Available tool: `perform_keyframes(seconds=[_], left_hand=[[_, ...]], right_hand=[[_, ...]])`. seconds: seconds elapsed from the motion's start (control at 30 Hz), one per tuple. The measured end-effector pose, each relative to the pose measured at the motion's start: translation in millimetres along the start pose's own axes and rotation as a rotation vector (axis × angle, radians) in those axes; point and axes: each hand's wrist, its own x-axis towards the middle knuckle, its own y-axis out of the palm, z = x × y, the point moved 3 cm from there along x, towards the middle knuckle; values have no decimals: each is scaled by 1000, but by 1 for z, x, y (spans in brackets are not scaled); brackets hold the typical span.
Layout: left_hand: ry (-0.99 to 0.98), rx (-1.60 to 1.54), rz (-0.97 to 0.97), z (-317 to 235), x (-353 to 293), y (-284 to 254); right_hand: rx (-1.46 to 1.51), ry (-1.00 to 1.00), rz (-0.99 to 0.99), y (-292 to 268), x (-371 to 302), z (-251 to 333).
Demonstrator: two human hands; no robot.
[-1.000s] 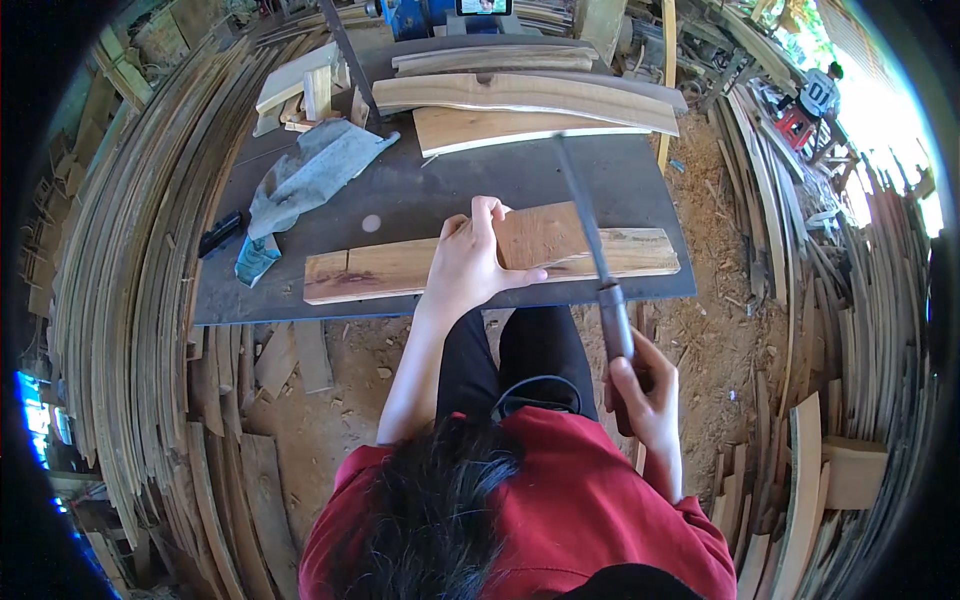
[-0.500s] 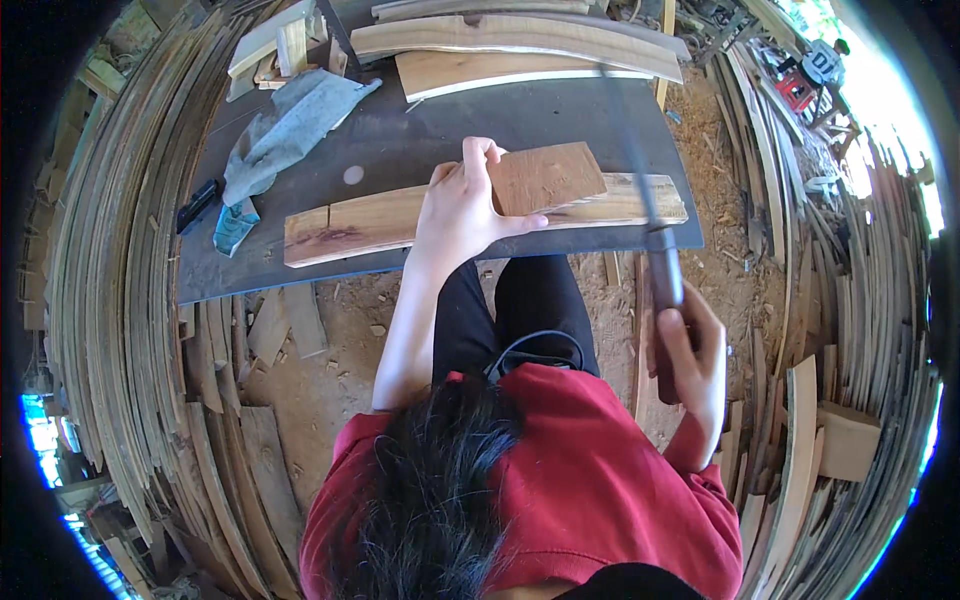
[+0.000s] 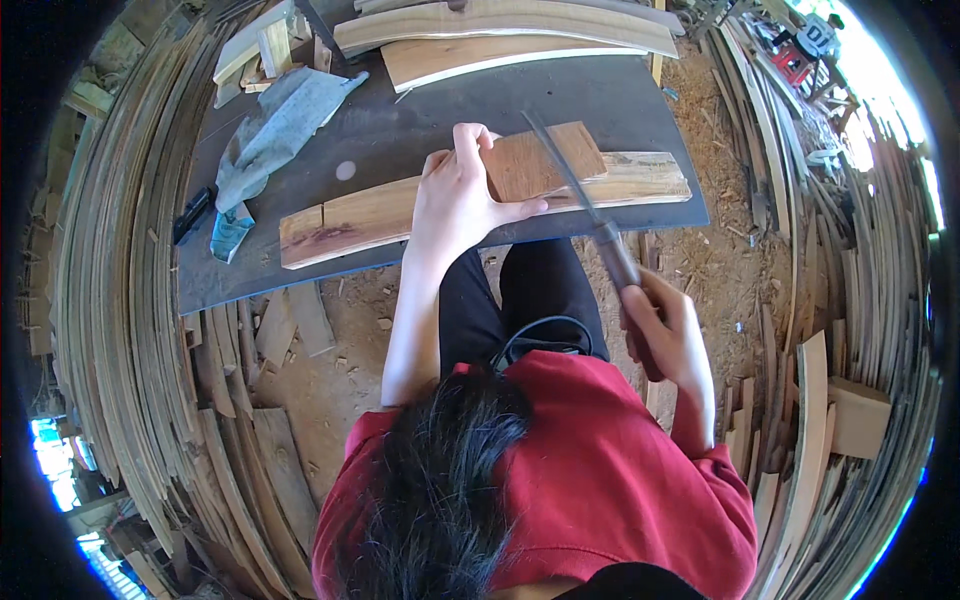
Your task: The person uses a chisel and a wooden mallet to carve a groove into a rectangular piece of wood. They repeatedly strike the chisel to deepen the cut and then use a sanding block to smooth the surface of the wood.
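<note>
My left hand (image 3: 455, 205) grips a reddish-brown wooden block (image 3: 515, 165), fingers behind its left end and thumb along the near edge. The block is held tilted over a pale plank (image 3: 360, 215) that lies along the near side of the dark table. In my right hand (image 3: 665, 325), closed round its brown handle (image 3: 615, 255), is a long narrow metal tool (image 3: 555, 150). Its grey blade slants up and left across the right part of the block. Whether the blade touches the block I cannot tell, nor whether it is a file or a chisel.
A grey-blue cloth (image 3: 285, 130), a crumpled blue packet (image 3: 231, 232) and a black object (image 3: 194, 215) lie at the table's (image 3: 430, 105) left. Curved boards (image 3: 510, 30) rest at its far edge. Stacked wood strips (image 3: 120, 260) line both sides. A person (image 3: 815, 40) sits far right.
My right hand has moved left and slightly up, bringing the blade from right of the block to across it. My left hand still holds the block, now a little more tilted.
</note>
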Motion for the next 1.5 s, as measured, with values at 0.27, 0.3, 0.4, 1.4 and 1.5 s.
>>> perform_keyframes(seconds=[0.27, 0.3, 0.4, 1.4, 1.5], left_hand=[[-62, -23, 78, 0, 1, -1], [-64, -15, 76, 0, 1, -1], [-47, 18, 71, 0, 1, -1], [-49, -44, 66, -2, -1, -3], [-47, -29, 60, -1, 0, -3]], right_hand=[[176, -253, -53, 7, -4, 15], [124, -144, -62, 9, -4, 11], [-44, -37, -59, 13, -2, 12], [-53, -69, -100, 8, -1, -1], [64, -126, -102, 8, -4, 3]])
